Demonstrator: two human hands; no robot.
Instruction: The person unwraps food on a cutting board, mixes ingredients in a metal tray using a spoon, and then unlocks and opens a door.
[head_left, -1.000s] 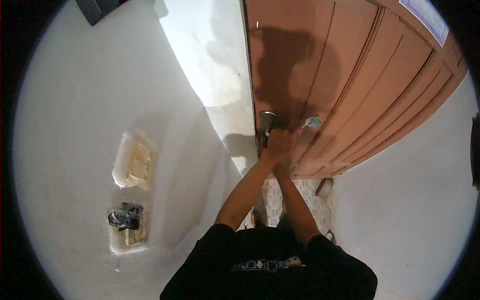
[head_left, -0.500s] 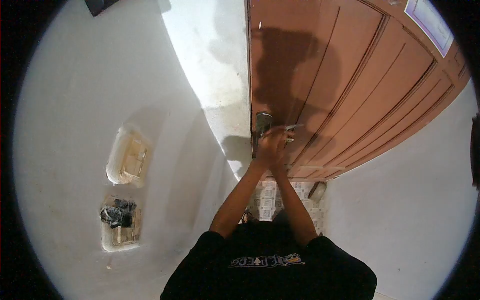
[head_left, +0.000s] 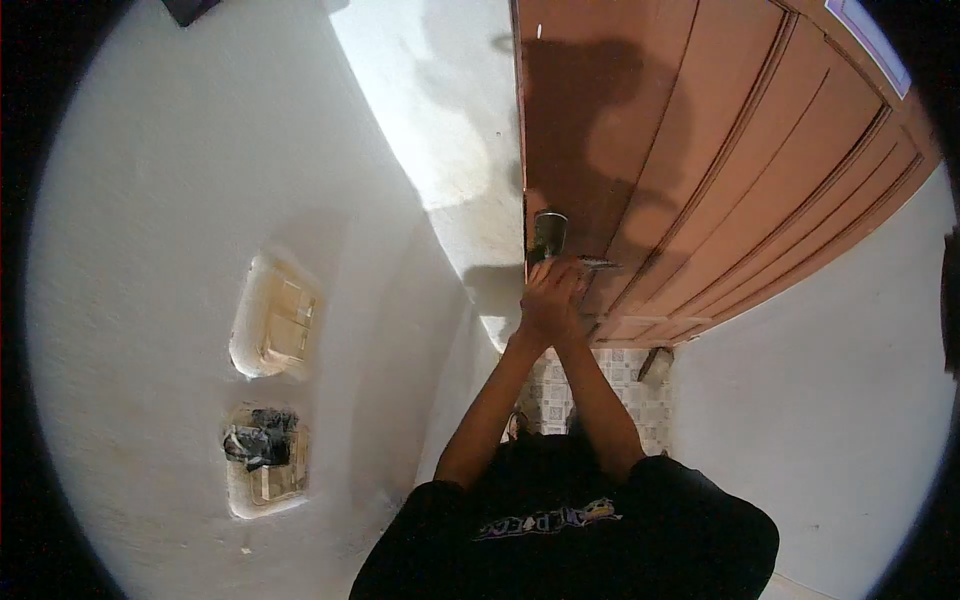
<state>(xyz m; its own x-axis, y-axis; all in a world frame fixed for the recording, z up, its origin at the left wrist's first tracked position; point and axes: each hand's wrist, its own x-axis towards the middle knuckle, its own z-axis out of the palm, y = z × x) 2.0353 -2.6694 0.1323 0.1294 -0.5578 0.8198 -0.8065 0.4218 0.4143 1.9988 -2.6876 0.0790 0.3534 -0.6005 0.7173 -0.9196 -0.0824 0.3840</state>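
Note:
Both hands overlap in front of the lock on a brown panelled door (head_left: 730, 130). My left hand (head_left: 541, 300) is closed against the metal lock plate (head_left: 550, 233); whatever its fingers grip is hidden. Pressed beside it, my right hand (head_left: 568, 298) has its fingers curled at the inner end of the lever door handle (head_left: 602, 263). The handle's free end sticks out to the right of the fingers. Much of the lower plate is covered by the hands.
Two wall switches are set in the left wall: an upper switch plate (head_left: 290, 318) and a lower switch plate (head_left: 272, 487) partly covered by black material (head_left: 262, 438). A pale block-like object (head_left: 656, 366) lies on the patterned tile floor (head_left: 553, 395) by the door's foot.
The view has shifted, moving the door and walls right in the picture. The lever handle now slopes down toward its free end, where before it tilted slightly up. Both hands stay at the lock.

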